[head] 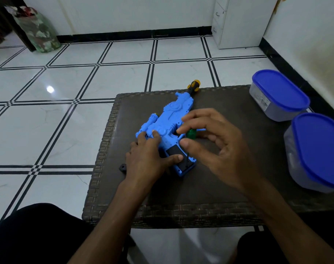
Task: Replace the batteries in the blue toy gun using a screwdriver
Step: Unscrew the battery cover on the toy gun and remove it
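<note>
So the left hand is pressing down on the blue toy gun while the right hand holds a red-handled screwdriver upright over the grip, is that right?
Not quite: the screwdriver handle is green, not red, as the head view shows. Otherwise yes: the left hand presses on the blue toy gun while the right hand holds the screwdriver upright over the grip.

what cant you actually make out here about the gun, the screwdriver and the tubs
Head view, the only one:
- Screwdriver tip: too small and dark against the black grip panel of the blue toy gun.
- Batteries: none visible.
- Gun's rear: covered by the left hand.
- Nearer tub: cut by the right edge; contents blurred.
</note>
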### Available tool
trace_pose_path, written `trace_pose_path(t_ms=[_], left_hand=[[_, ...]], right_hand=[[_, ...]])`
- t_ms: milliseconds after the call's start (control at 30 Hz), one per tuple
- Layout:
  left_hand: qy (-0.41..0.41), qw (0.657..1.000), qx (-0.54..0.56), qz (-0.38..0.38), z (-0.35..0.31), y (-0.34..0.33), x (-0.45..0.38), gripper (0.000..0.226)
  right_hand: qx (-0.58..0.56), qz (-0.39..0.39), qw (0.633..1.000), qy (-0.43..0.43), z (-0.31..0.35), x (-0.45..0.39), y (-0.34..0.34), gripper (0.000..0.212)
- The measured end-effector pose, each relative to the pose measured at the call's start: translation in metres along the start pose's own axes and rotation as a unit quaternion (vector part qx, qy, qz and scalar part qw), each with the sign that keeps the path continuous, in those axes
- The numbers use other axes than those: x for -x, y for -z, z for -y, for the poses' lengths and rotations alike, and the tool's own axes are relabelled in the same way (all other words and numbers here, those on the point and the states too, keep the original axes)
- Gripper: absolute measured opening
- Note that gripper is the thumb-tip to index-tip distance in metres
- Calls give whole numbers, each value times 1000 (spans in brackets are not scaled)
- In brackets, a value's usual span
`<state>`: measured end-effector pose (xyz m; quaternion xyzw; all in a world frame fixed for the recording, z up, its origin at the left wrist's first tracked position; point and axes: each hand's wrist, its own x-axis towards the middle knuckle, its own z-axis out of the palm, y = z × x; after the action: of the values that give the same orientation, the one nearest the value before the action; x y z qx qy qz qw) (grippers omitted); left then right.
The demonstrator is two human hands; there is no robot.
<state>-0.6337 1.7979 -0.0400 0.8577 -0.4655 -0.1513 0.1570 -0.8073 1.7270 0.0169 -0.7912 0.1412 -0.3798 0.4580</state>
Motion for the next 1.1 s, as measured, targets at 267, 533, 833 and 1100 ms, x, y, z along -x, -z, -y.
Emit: trace_pose_path(t_ms=[267,533,833,1100], left_hand=[[-5,1000,-10,-15,4,-4,-2,107],[-5,1000,-6,-8,3,-3,-2,105],[-1,1000,-18,5,2,-3,-1,101],[-8,1000,-19,-7,4,-4,-3,97]], right_hand=[[-30,11,999,-11,1,-1,1,33],[22,-6,1000,6,0,-3,1,15],[-23,24,999,-15,2,-1,6,27],[18,11,1000,18,0,-6,4,24]])
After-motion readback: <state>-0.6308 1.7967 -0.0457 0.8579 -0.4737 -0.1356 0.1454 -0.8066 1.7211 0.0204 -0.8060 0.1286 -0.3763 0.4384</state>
